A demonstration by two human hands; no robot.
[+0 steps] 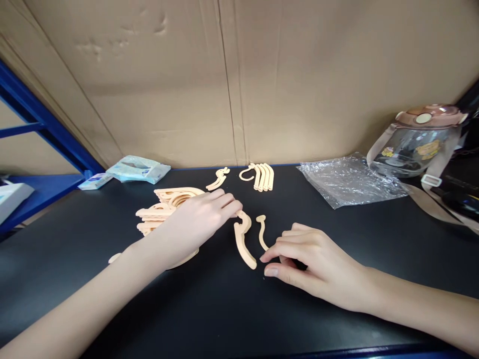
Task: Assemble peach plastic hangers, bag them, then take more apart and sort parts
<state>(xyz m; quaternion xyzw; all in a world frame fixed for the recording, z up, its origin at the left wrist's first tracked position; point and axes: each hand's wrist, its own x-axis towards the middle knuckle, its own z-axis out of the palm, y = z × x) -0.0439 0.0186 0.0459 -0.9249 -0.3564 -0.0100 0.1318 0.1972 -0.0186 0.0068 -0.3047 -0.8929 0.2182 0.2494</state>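
Note:
Beige curved plastic pieces lie on a black table (pixel 209 309). My left hand (pixel 198 219) reaches over a heap of these pieces (pixel 160 209), its fingers together with the tips touching the top of one long curved piece (pixel 242 242). My right hand (pixel 310 262) rests on the table to the right, fingers curled, the tips against the lower end of a thinner hooked piece (pixel 261 230). Further back lie a single small piece (pixel 219 179) and a neat row of several curved pieces (pixel 260 176).
A crumpled clear plastic bag (pixel 348 180) lies at the back right, beside a clear water jug with a pink lid (pixel 415 142) and strap. Tissue packs (pixel 138 168) sit at the back left by a blue shelf frame (pixel 45 124). Cardboard lines the back wall.

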